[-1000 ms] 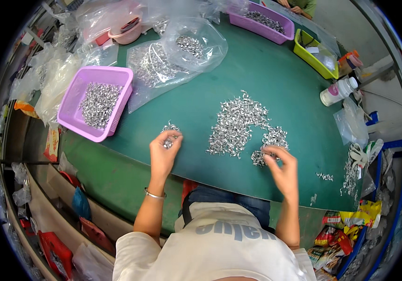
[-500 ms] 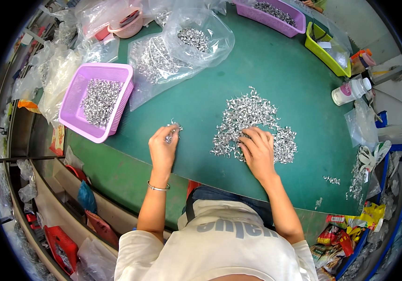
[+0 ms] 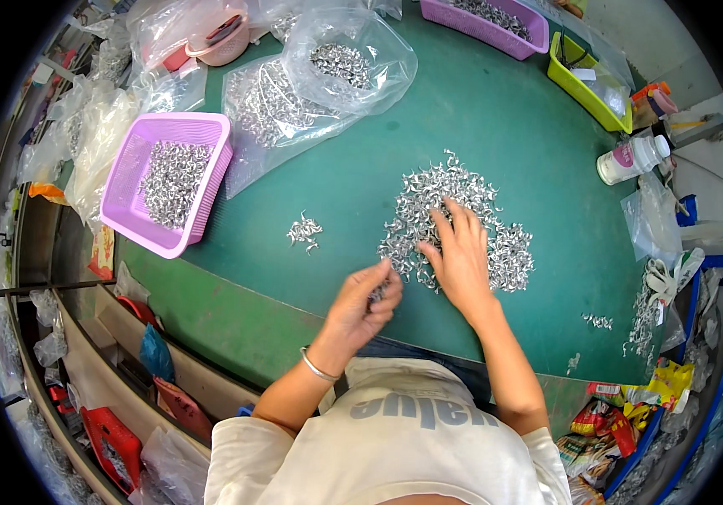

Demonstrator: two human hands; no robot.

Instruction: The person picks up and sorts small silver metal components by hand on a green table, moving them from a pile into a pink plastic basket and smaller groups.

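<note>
A heap of small curved silvery metal pieces (image 3: 429, 198) lies on the green tabletop (image 3: 353, 181). My right hand (image 3: 462, 261) rests on the heap's middle, palm down, its fingers stretched out and apart. Just off the near left side of that heap is my left hand (image 3: 361, 307), turned partly palm up. Its fingers curl round a few of the metal pieces (image 3: 377, 293), which show between fingers and palm; how many is hidden. A small cluster of the same pieces (image 3: 303, 231) sits by itself to the left, touched by neither hand.
A purple basket (image 3: 225, 156) of metal pieces stands at the left edge, beside clear plastic bags (image 3: 248, 168) holding more. Farther back are another purple basket (image 3: 496, 38) and a yellow-green tray (image 3: 589, 101). A white bottle (image 3: 631, 160) and scattered pieces (image 3: 597, 321) are at the right.
My left hand has left the small cluster and come right and nearer to me, holding some pieces. The right hand's fingers have stretched farther into the heap.
</note>
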